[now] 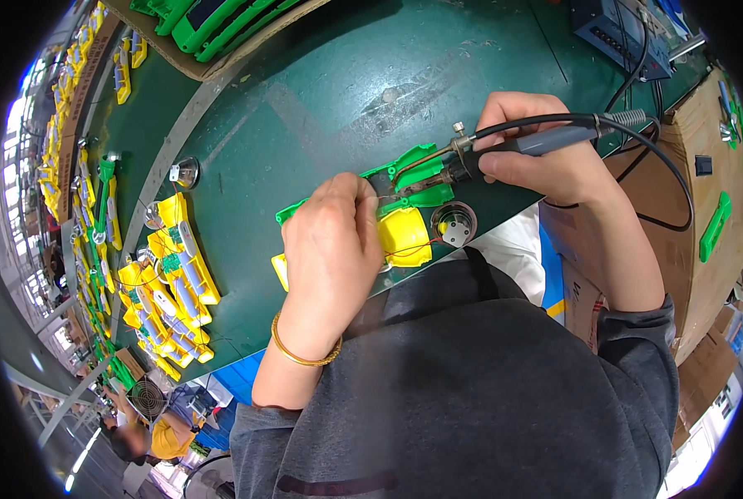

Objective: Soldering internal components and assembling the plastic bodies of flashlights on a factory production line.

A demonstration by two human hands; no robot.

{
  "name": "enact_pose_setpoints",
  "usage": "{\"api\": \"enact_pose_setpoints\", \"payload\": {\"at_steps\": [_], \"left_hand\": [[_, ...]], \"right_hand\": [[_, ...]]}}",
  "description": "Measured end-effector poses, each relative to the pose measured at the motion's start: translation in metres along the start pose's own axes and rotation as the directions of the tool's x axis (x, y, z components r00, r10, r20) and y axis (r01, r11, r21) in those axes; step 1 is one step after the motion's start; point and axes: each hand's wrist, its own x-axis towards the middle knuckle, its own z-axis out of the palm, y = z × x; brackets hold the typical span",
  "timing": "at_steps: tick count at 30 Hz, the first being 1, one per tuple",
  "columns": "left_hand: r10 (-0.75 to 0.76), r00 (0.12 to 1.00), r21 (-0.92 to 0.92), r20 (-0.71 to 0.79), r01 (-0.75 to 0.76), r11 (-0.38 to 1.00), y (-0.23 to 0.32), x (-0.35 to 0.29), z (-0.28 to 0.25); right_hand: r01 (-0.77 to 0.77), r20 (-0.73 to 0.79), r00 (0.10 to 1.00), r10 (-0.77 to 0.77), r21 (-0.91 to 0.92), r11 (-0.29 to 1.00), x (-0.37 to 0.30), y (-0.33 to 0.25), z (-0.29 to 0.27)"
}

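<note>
My right hand grips a soldering iron by its grey handle. A thin brass-coloured feed tube is clamped alongside it, fed by a black cable. The iron's tip points left into a green plastic housing lying on the bench. My left hand is closed over the left part of that housing, fingers pinched together near the tip; whatever is between them is hidden. Against the near side of the green housing lies a yellow housing, partly under my left hand. A thin wire joins it to a round lamp reflector.
A heap of yellow housings with wires and grey cells lies left. Beyond it sits a loose reflector. A cardboard box of green shells stands at the far left, a blue power unit far right. Another person works lower left.
</note>
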Motion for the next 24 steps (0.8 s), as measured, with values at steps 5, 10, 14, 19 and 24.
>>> {"api": "enact_pose_setpoints", "payload": {"at_steps": [5,10,14,19,24], "left_hand": [[0.012,1.0,0.019,0.026,-0.012,1.0,0.001,0.003,-0.001],[-0.024,0.999,0.088,0.038,0.021,0.996,0.004,0.005,-0.001],[-0.024,0.999,0.107,0.04,0.019,0.994,0.006,0.007,0.0],[-0.037,0.998,0.112,0.042,0.032,0.993,0.007,0.008,0.001],[-0.02,0.999,0.02,0.026,0.019,1.0,0.006,0.008,0.0]], "right_hand": [[-0.03,0.005,1.0,0.03,-0.002,1.0,0.003,0.005,-0.001],[-0.034,-0.039,0.999,0.037,0.064,0.997,-0.003,0.006,-0.004],[-0.024,-0.039,0.999,0.03,0.14,0.99,-0.005,0.007,-0.008],[-0.013,-0.026,1.0,0.015,0.061,0.998,-0.003,0.005,-0.008],[0.01,-0.012,1.0,-0.01,-0.018,1.0,0.0,0.006,-0.006]]}}
